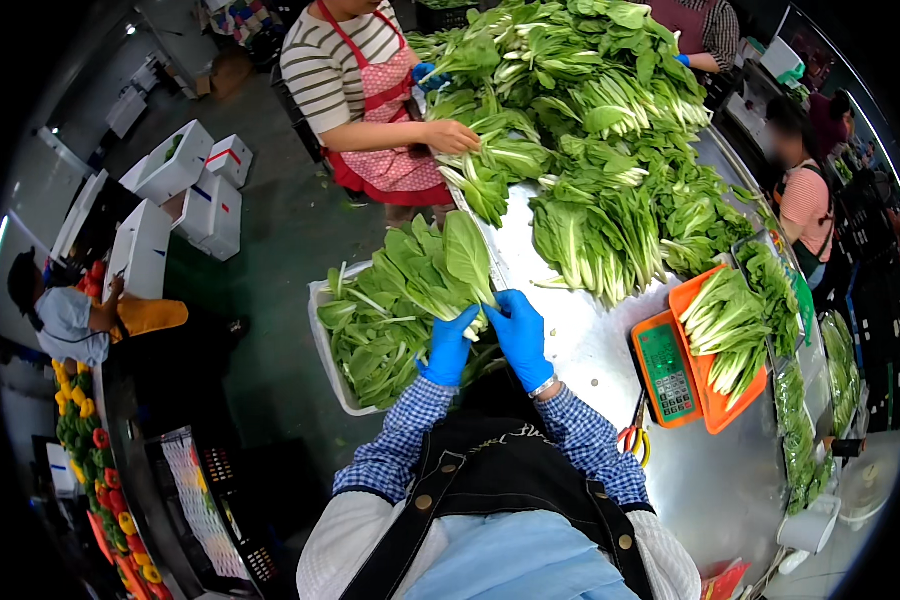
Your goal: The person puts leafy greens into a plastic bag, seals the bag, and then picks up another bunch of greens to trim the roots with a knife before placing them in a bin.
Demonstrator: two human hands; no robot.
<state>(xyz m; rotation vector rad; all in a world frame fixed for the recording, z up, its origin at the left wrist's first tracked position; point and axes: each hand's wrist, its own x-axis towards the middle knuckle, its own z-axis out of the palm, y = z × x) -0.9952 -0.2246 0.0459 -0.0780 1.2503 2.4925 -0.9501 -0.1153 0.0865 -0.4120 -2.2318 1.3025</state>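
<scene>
Both my hands wear blue gloves. My left hand and my right hand grip the white stem end of one bunch of leafy greens, whose leaves fan up and to the left. The bunch hangs over a white crate filled with trimmed green leaves, just off the left edge of the steel table.
A big heap of greens covers the table's far half. An orange tray of greens sits on an orange scale at right. Scissors lie near my right elbow. Other people work around the table. White boxes stand on the floor.
</scene>
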